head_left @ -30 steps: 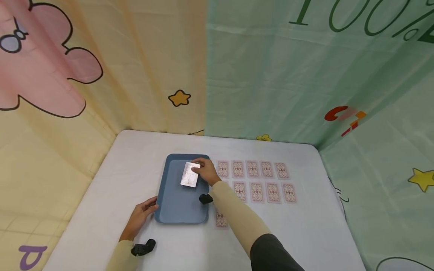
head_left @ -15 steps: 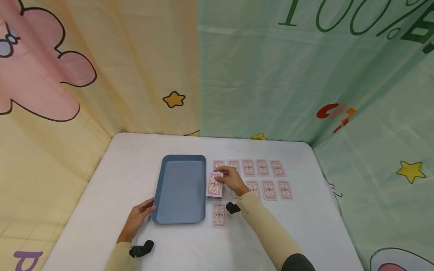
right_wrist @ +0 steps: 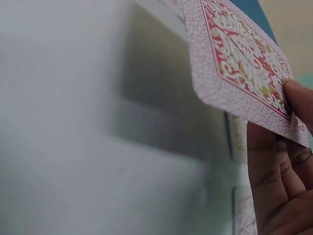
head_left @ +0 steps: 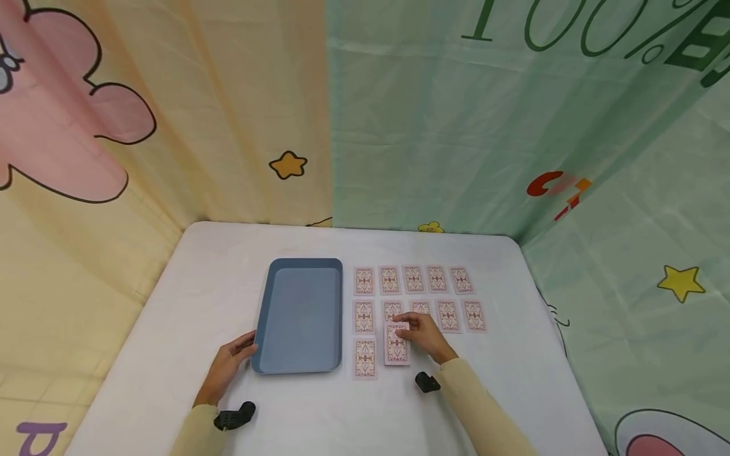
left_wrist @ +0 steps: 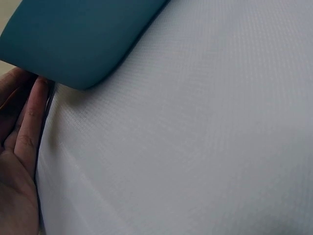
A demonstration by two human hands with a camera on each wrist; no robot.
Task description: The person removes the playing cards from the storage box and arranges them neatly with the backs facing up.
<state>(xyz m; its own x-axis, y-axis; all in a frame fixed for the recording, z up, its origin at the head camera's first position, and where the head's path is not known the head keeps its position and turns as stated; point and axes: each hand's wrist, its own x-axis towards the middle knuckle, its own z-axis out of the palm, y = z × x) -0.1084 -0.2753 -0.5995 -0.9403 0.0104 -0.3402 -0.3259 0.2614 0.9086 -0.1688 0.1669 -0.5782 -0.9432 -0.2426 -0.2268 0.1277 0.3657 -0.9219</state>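
Note:
My right hand (head_left: pixel 429 335) pinches a red-patterned playing card (head_left: pixel 396 344) between thumb and fingers, back side up. In the right wrist view the card (right_wrist: pixel 249 63) is tilted above the white tabletop and casts a shadow on it. More playing cards lie in rows beside it, such as the card (head_left: pixel 364 359) just to its left. Fairly straight fingers of my left hand (head_left: pixel 224 368) touch the near left side of a blue tray (head_left: pixel 338 316). In the left wrist view those fingers (left_wrist: pixel 33 117) reach the tray's lower edge (left_wrist: pixel 83 63); their tips are partly hidden.
Two rows of face-down cards, including one card (head_left: pixel 462 280) at the far right end, lie right of the tray. The white table (head_left: pixel 319 418) is bordered by printed curtains (head_left: pixel 399 126). Each wrist wears a black device (head_left: pixel 235 416).
From above the tray, my right hand has carried the card rightward and toward me, now over the third row; its patterned back has come into view. My left hand stays at the tray.

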